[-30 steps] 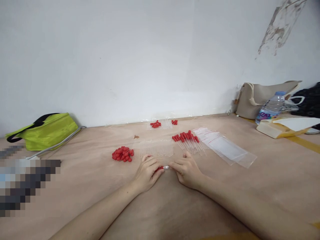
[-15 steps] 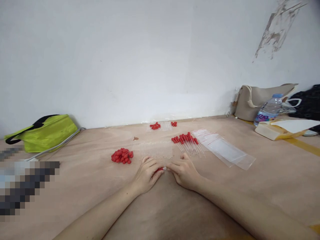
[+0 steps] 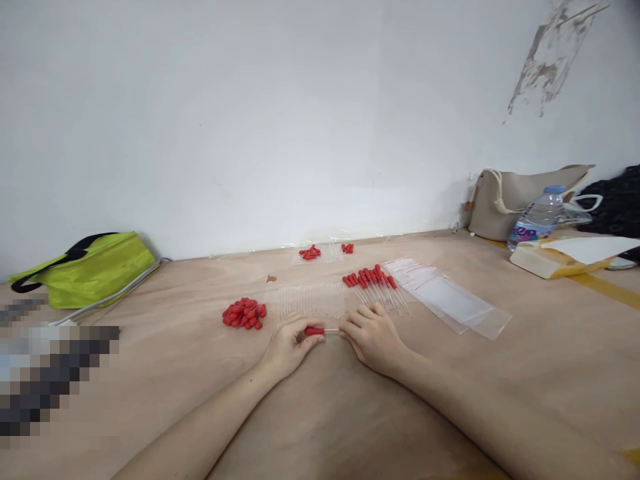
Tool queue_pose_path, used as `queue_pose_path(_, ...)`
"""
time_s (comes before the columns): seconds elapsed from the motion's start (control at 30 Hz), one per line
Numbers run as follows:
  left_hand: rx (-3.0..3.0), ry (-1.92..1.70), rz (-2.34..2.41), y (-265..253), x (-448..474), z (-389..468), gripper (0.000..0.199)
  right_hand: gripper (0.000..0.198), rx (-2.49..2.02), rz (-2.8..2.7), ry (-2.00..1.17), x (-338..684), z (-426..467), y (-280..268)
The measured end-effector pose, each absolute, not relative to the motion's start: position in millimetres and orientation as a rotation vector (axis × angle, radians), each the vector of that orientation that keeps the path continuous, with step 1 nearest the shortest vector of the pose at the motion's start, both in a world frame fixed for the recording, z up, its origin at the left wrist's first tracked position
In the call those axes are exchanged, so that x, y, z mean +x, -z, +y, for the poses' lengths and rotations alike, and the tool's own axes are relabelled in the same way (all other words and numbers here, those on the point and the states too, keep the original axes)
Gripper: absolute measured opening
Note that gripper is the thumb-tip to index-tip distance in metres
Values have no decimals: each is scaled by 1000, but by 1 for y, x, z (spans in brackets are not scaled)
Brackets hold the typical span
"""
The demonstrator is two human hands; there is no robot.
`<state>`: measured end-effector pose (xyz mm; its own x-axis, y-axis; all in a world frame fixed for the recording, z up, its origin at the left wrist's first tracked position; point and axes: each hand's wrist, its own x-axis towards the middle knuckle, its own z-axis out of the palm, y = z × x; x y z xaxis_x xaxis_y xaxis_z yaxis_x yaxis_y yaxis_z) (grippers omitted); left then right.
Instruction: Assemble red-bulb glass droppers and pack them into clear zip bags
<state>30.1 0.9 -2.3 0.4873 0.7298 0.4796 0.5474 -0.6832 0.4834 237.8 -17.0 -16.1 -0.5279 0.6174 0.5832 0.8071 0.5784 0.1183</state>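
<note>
1. In the head view, the left hand (image 3: 286,345) lay loosely curled, thumb and forefinger curving either side of a red bulb (image 3: 315,331); whether they pressed on it could not be told, and the bulb's rear end was partly covered by the hand.
2. A clear tube (image 3: 331,331) ran from the bulb to the right hand (image 3: 373,337), whose fingertips were closed on it; the tube's far end was hidden under those fingers. Bulb and tube lay level between the hands, just above the tabletop or on it (which of the two was hard to judge).
3. Beyond the left hand sat a pile of red bulbs (image 3: 244,313), its lower ones buried, and near both hands a row of clear tubes (image 3: 310,300), too faint to count.
4. Red-capped tubes (image 3: 376,283) overlapped beyond the right hand, beside clear plastic bags (image 3: 450,297).
5. Near the wall, small red pieces (image 3: 310,253) were too small to make out.
6. At right, a bottle (image 3: 535,220) partly hid a beige bag (image 3: 487,207); a black item (image 3: 615,200) was cut off by the frame.
7. At lower left, a pixelated patch (image 3: 50,380) concealed whatever lay there.
</note>
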Motion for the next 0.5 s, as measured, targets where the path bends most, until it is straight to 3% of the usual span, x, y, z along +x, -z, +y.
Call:
queue_pose_path(0.07,2484,-1076,1110,1,30,-1,42,14,-1194,-2288,464,239,-18,15)
queue_pose_path(0.13,2486,-1119,1134,0,30,-3,49,16,-1320,-2185,361,242,-17,12)
queue_pose_path(0.3,2566,-1008,1015,1,30,-5,17,22,-1744,-1877,173,256,3,-3)
queue_pose_path(0.5,2600,-945,964,4,29,-6,14,30,-2055,-1782,136,259,38,-11)
